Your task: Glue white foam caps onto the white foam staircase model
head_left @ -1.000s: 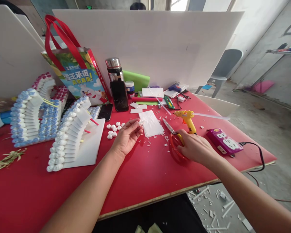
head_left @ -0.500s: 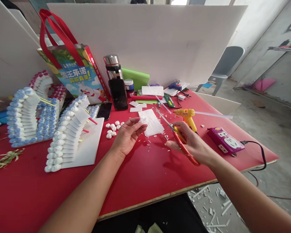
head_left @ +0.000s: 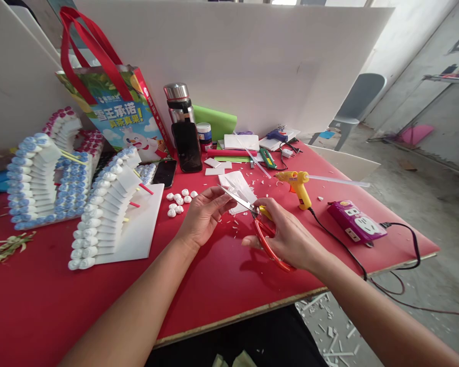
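My left hand (head_left: 201, 216) is closed in a pinch on a small thin white piece, mostly hidden by the fingers and the blades. In my right hand (head_left: 292, 235) is a pair of scissors (head_left: 241, 201) with red handles, its blades reaching to my left fingertips. Beneath the blades lie thin white sheets (head_left: 245, 189) on the red table, with white scraps scattered about. Several small white rolled balls (head_left: 179, 201) sit just left of the sheets.
A yellow glue gun (head_left: 299, 187) and a purple power socket (head_left: 355, 221) stand on the right. White foam models (head_left: 110, 214) covered in rolled balls occupy the left. Behind are a phone (head_left: 186, 148), a steel flask (head_left: 177, 97) and a bag (head_left: 126, 117).
My right hand has brought the scissors left, so the blades now meet my left fingertips. My left hand has stayed nearly in place, still pinching the white piece.
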`<state>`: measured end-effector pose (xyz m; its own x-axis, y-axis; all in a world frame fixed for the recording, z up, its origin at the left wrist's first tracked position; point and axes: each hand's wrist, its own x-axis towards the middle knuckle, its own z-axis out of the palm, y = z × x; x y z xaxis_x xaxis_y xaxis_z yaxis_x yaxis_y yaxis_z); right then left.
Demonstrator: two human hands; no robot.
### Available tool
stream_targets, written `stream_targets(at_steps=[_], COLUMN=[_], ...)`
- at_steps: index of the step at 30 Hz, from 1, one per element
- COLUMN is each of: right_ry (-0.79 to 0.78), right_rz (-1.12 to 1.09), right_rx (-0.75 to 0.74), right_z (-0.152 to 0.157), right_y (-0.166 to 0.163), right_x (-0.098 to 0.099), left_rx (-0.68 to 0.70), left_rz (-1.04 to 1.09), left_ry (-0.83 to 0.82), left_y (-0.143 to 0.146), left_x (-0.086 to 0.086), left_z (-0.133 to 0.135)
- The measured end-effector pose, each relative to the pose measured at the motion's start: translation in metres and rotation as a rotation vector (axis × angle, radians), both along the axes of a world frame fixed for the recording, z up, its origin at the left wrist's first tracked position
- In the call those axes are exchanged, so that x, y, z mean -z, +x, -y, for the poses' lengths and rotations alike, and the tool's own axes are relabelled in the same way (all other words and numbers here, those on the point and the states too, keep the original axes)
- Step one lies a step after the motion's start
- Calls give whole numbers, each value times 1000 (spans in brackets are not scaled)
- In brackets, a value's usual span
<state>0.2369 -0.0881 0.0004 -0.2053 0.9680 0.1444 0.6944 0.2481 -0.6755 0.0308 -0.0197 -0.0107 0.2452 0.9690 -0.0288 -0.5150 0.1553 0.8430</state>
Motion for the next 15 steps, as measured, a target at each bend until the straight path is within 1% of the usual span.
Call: stream_targets(at_steps=[8, 15], right_ry=[36, 52], right_rz=[52, 65], right_rx=[36, 22], right_z=[0, 2], right_y=[-4, -3], right_x=[-2, 0], left_rx=[10, -9], left_rz=[-29, -24], left_ry=[17, -14], left_y=[-1, 1], left_x=[3, -1], left_z=[0, 2])
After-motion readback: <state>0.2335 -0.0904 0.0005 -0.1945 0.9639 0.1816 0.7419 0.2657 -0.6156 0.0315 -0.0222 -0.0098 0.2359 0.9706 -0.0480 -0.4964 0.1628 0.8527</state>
